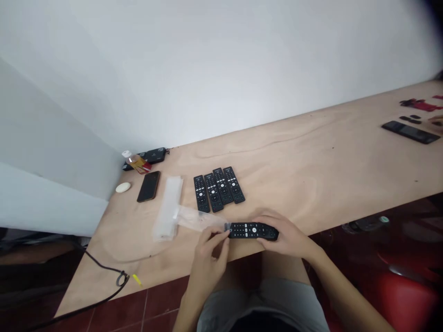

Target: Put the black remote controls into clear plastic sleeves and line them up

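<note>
My right hand (282, 233) is closed around one end of a black remote control (249, 230), which lies sideways near the table's front edge. At its other end, my left hand (211, 246) pinches the mouth of a clear plastic sleeve (197, 218), and the remote's tip meets that opening. The sleeve stretches left across a stack of flat clear sleeves (168, 207). Beyond my hands several black remotes (221, 190) lie side by side, buttons up.
A phone (148, 186), a white round object (123, 187), a bottle (136, 162) and black boxes (155, 155) stand to the left. A black cable (104, 265) crosses the front-left corner. At far right lie another phone (410, 132) and red items (420, 105), beside another person's hand (436, 121).
</note>
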Available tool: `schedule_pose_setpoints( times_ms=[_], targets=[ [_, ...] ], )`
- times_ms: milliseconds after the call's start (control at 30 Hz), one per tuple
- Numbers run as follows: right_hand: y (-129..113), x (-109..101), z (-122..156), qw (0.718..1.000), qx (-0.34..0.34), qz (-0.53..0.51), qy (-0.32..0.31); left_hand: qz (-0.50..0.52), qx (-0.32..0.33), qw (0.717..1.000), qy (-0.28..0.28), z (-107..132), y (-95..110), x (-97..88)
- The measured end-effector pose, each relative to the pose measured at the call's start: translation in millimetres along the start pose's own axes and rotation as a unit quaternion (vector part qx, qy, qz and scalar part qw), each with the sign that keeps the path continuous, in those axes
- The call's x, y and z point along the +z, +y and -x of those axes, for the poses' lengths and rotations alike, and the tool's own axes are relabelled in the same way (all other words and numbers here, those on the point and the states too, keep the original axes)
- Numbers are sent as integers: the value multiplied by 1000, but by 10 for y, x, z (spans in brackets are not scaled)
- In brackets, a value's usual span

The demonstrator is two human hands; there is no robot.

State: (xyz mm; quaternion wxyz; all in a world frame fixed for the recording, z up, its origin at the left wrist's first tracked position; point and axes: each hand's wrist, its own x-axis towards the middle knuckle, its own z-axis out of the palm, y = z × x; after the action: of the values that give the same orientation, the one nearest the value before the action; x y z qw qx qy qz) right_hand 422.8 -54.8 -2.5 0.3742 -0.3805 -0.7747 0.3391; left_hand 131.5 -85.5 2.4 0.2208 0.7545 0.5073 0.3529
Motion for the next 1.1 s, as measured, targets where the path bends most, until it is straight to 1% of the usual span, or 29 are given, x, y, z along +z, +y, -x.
schedule_pose_setpoints(
  times_ms=[133,233,300,367,467,533,600,667,800,867,900,967,1100],
  targets=[
    [4,-18,-22,1000,-6,-3,-13,-69,71,990,-99,-68,-75,-175],
    [-18,-48,-42,999,-8,-12,-31,-52,111,984,-130,-166,-165,-278],
    [-44,-73,-56,999,-4,-19,-36,-22,112,984,-135,-224,-204,-286],
    [-72,-89,-79,999,2,-24,-46,5,101,986,-131,-266,-210,-234],
    [-99,-66,-146,997,-6,-25,-69,33,104,985,-131,-315,-163,-58],
    [-99,-21,-203,996,-17,-18,-84,36,123,983,-134,-350,-113,72],
    [-86,20,-236,995,-16,-2,-93,26,141,981,-131,-380,-72,148],
    [-61,26,-216,996,-2,19,-82,6,137,982,-129,-386,-63,126],
    [10,-83,-13,998,57,40,11,-45,86,988,-124,-288,-146,-117],
    [27,-131,101,995,88,30,37,-66,71,989,-114,-222,-194,-203],
    [23,-132,141,994,98,22,39,-74,66,989,-109,-201,-206,-211],
    [-11,-75,177,994,103,4,37,-81,67,989,-106,-194,-194,-151],
    [-114,207,96,994,101,-46,23,-59,103,985,-128,-295,-68,150]
  ],
)
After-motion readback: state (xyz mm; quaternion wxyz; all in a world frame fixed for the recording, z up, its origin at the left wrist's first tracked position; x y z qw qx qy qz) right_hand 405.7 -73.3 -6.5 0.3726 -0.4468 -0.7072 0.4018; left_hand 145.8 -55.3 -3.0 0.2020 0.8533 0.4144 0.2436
